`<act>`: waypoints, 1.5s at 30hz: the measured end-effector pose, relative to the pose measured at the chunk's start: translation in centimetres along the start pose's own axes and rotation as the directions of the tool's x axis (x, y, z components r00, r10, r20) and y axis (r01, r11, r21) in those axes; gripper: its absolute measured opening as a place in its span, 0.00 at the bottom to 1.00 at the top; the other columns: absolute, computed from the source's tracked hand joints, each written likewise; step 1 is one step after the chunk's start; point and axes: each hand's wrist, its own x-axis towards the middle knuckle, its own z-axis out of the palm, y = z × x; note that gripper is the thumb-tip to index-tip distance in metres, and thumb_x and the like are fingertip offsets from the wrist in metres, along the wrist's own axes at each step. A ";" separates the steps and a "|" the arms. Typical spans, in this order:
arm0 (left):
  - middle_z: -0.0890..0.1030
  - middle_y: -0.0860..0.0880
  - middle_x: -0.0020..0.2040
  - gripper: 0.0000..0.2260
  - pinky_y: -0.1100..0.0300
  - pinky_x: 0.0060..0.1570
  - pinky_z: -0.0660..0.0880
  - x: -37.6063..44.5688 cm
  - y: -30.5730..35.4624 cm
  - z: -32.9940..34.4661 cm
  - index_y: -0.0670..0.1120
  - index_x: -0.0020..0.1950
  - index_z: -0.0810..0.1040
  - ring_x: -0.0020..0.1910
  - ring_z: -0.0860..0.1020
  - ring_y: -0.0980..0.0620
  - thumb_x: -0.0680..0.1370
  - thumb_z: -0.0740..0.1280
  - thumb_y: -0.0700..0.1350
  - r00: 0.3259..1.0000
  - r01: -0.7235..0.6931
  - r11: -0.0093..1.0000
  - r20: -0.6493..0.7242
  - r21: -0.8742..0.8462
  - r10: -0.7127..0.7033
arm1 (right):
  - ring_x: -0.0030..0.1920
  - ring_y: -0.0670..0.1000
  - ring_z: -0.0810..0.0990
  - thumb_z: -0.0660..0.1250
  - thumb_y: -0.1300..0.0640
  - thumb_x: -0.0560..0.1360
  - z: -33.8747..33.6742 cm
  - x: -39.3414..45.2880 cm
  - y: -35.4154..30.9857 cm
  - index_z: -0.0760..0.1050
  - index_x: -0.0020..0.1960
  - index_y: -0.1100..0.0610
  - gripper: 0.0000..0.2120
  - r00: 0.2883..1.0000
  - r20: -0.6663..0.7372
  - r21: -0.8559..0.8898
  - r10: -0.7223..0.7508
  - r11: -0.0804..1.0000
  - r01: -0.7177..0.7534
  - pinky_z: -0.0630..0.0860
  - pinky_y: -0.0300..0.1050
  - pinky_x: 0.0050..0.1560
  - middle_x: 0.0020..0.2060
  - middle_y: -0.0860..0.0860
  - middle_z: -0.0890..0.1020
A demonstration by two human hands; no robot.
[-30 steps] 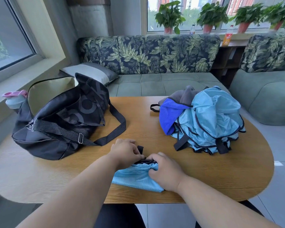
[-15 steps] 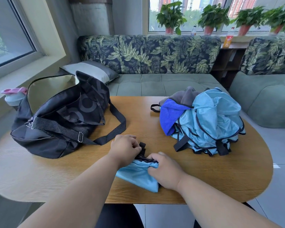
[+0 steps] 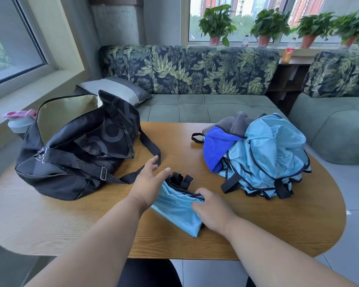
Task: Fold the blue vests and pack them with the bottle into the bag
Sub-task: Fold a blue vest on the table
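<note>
On table: one bag (image 3: 75,154), one folded vest (image 3: 177,208), one vest pile (image 3: 265,158)
Beside bag: one bottle (image 3: 19,123)
Left hand (image 3: 148,183): fingers spread, over vest's edge
Right hand (image 3: 210,210): gripping folded vest

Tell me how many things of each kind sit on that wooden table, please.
Black duffel bag: 1
Folded light blue vest: 1
Heap of unfolded light blue vests: 1 heap, number of vests cannot be told
Dark blue towel: 1
Grey cloth: 1
Total: 5, counting the heap as one
</note>
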 end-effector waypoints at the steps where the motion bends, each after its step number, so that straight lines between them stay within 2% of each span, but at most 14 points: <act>1: 0.73 0.54 0.73 0.34 0.48 0.72 0.67 -0.2 -0.4 -0.5 0.61 0.81 0.62 0.73 0.71 0.51 0.77 0.68 0.66 0.998 0.047 0.996 0.046 -0.078 -0.044 | 0.38 0.49 0.78 0.63 0.46 0.72 -0.1 0.0 -0.1 0.77 0.49 0.44 0.08 1.000 -0.006 0.023 0.012 1.000 -0.012 0.71 0.46 0.38 0.38 0.44 0.82; 5: 0.76 0.59 0.67 0.38 0.60 0.58 0.73 -1.8 -1.3 -1.4 0.56 0.82 0.60 0.63 0.78 0.56 0.77 0.74 0.61 0.986 0.118 0.982 0.100 0.148 -0.134 | 0.38 0.50 0.78 0.64 0.40 0.76 0.0 0.2 -0.5 0.76 0.43 0.49 0.14 0.998 -0.048 0.033 0.046 0.998 -0.044 0.71 0.48 0.39 0.36 0.47 0.81; 8: 0.84 0.63 0.57 0.17 0.53 0.59 0.80 -2.5 -2.1 -1.2 0.59 0.65 0.78 0.55 0.83 0.58 0.78 0.72 0.62 0.993 0.097 0.941 0.028 0.325 -0.112 | 0.39 0.50 0.80 0.64 0.38 0.78 0.4 0.3 -0.5 0.75 0.44 0.49 0.15 0.996 -0.087 -0.058 0.035 0.997 -0.040 0.73 0.48 0.38 0.37 0.47 0.82; 10: 0.86 0.60 0.48 0.13 0.53 0.53 0.82 -3.0 -2.4 -1.1 0.57 0.58 0.79 0.47 0.83 0.59 0.79 0.71 0.62 0.993 0.117 0.942 -0.006 0.315 -0.121 | 0.41 0.49 0.81 0.64 0.38 0.80 0.6 0.2 -0.5 0.76 0.47 0.47 0.13 0.994 -0.112 -0.118 0.009 0.993 -0.022 0.74 0.48 0.39 0.40 0.46 0.82; 15: 0.83 0.59 0.55 0.29 0.59 0.46 0.81 -5.2 -3.2 -1.6 0.55 0.74 0.71 0.48 0.81 0.59 0.77 0.72 0.64 0.983 0.177 0.899 -0.105 0.400 -0.147 | 0.44 0.44 0.79 0.65 0.37 0.80 0.9 -0.4 -0.6 0.76 0.57 0.41 0.10 0.995 -0.087 -0.151 -0.056 0.988 0.043 0.75 0.44 0.42 0.46 0.40 0.80; 18: 0.83 0.59 0.57 0.29 0.53 0.53 0.83 -6.4 -4.4 -2.3 0.56 0.74 0.72 0.51 0.82 0.57 0.77 0.70 0.66 0.979 0.195 0.905 -0.124 0.379 -0.160 | 0.54 0.45 0.79 0.65 0.37 0.80 1.2 -0.7 -0.9 0.77 0.62 0.41 0.14 0.995 -0.050 -0.184 -0.084 0.980 0.074 0.78 0.48 0.57 0.57 0.39 0.78; 22: 0.81 0.52 0.65 0.32 0.52 0.62 0.77 -7.6 -4.4 -3.3 0.53 0.76 0.71 0.61 0.80 0.50 0.78 0.67 0.68 0.969 0.225 0.933 -0.168 0.281 -0.183 | 0.60 0.46 0.77 0.67 0.29 0.73 1.3 -1.0 -1.6 0.74 0.70 0.42 0.30 0.997 0.031 -0.164 -0.069 0.984 0.073 0.75 0.44 0.58 0.62 0.41 0.74; 24: 0.83 0.53 0.60 0.28 0.54 0.57 0.78 -7.9 -4.3 -3.4 0.53 0.71 0.76 0.56 0.81 0.52 0.78 0.66 0.69 0.970 0.216 0.930 -0.173 0.298 -0.170 | 0.59 0.47 0.77 0.69 0.25 0.67 1.4 -0.9 -2.1 0.75 0.68 0.43 0.35 0.997 0.058 -0.220 -0.055 0.973 0.066 0.76 0.45 0.59 0.61 0.43 0.75; 26: 0.85 0.55 0.47 0.20 0.53 0.50 0.81 -8.1 -4.4 -3.6 0.54 0.56 0.82 0.46 0.83 0.54 0.79 0.65 0.68 0.971 0.213 0.914 -0.176 0.346 -0.160 | 0.62 0.50 0.76 0.70 0.24 0.66 1.5 -0.8 -2.8 0.77 0.65 0.45 0.36 0.997 0.064 -0.343 -0.050 0.937 0.069 0.76 0.48 0.63 0.62 0.45 0.77; 29: 0.83 0.53 0.37 0.19 0.54 0.40 0.78 -8.0 -4.5 -3.6 0.52 0.43 0.80 0.37 0.81 0.53 0.81 0.64 0.65 0.971 0.221 0.895 -0.168 0.387 -0.167 | 0.63 0.52 0.75 0.71 0.26 0.68 1.6 -0.7 -3.6 0.79 0.64 0.48 0.34 0.994 0.110 -0.455 -0.020 0.888 0.069 0.74 0.49 0.63 0.61 0.47 0.79; 33: 0.77 0.53 0.34 0.21 0.55 0.35 0.70 -7.7 -4.2 -3.7 0.49 0.39 0.72 0.34 0.75 0.52 0.83 0.62 0.64 0.964 0.255 0.898 -0.172 0.358 -0.205 | 0.48 0.53 0.87 0.76 0.38 0.63 1.7 -0.4 -4.4 0.83 0.52 0.52 0.24 0.972 0.233 -0.169 0.033 0.986 0.007 0.83 0.53 0.52 0.47 0.50 0.88; 37: 0.83 0.53 0.45 0.15 0.56 0.42 0.75 -8.0 -3.4 -4.9 0.52 0.51 0.77 0.43 0.81 0.53 0.82 0.64 0.63 0.959 0.237 0.957 -0.197 0.167 -0.203 | 0.44 0.54 0.88 0.77 0.46 0.63 1.7 -0.5 -5.4 0.81 0.54 0.56 0.23 0.951 0.306 -0.026 0.046 0.999 -0.040 0.82 0.48 0.43 0.45 0.53 0.88; 41: 0.81 0.58 0.52 0.10 0.58 0.52 0.75 -8.0 -1.7 -7.8 0.55 0.57 0.79 0.53 0.80 0.55 0.80 0.69 0.58 0.931 0.103 0.957 -0.366 0.270 0.003 | 0.35 0.48 0.83 0.76 0.57 0.73 1.4 -0.9 -5.0 0.79 0.50 0.58 0.10 0.951 0.302 0.074 0.060 0.994 -0.086 0.76 0.39 0.34 0.39 0.51 0.84; 45: 0.78 0.54 0.59 0.13 0.54 0.66 0.71 -7.5 0.4 -11.8 0.52 0.62 0.80 0.62 0.73 0.49 0.78 0.72 0.53 0.815 0.021 0.912 -0.535 0.409 0.221 | 0.46 0.56 0.88 0.74 0.58 0.75 0.8 -1.1 -4.1 0.80 0.58 0.60 0.13 0.967 0.249 0.241 0.056 0.963 -0.118 0.81 0.46 0.43 0.49 0.56 0.88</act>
